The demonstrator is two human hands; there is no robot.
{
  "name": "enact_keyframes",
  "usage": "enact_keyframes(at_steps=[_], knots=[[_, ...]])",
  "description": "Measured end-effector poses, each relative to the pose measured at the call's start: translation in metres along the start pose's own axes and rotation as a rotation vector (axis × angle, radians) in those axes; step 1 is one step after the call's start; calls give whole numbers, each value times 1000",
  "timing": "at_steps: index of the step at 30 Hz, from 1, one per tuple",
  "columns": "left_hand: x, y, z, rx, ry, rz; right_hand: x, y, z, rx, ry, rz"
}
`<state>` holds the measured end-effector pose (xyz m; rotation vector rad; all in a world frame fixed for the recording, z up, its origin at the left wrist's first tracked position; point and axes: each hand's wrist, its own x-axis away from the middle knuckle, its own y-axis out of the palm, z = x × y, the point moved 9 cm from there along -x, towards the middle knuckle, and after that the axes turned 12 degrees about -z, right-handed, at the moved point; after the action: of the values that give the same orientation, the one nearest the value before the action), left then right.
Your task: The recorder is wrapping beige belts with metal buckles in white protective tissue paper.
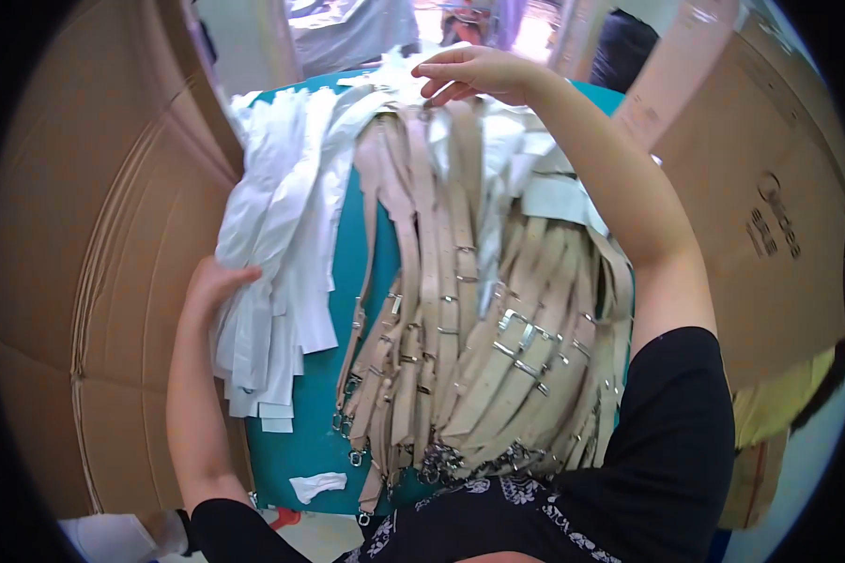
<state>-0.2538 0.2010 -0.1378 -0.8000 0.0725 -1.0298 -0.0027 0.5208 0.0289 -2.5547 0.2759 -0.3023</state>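
My left hand (218,283) is at the left side of a bundle of long white strips (286,206), its thumb over the edge and its other fingers hidden behind or under them. The strips drape over the table's left part. My right hand (474,75) is over the far end of the pile, fingers stretched and slightly bent, with nothing visible in them. Below it run several beige straps (429,216) with metal buckles and small clasps at their near ends. More beige straps (526,347) lie fanned out at the right, partly under white pieces (559,197).
The green tabletop (296,460) carries a small white scrap (317,486) near its front left. A tall cardboard box (94,244) closes in the left side, and another cardboard box (751,188) stands at the right. Behind the table are a grey cover (352,38) and a black bag (622,47).
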Motion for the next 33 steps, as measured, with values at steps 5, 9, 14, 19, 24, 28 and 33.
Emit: enact_keyframes(at_steps=[5, 9, 14, 19, 24, 28, 33], knots=[[35, -8, 12, -489, -272, 415, 102, -73, 29, 222, 43, 382], [46, 52, 79, -941, 252, 390, 216, -124, 87, 382, 264, 594], [52, 64, 56, -1093, 33, 181, 285, -124, 149, 624, 553, 608], [63, 73, 108, -979, 259, 494, 289, -104, 177, 789, 662, 752], [99, 139, 195, -730, 573, 419, 181, -55, 146, 960, 612, 472], [139, 172, 231, -683, 687, 304, 117, -93, 177, 1062, 674, 596], [153, 160, 221, -650, 657, 255, 53, -111, 201, 978, 572, 504]])
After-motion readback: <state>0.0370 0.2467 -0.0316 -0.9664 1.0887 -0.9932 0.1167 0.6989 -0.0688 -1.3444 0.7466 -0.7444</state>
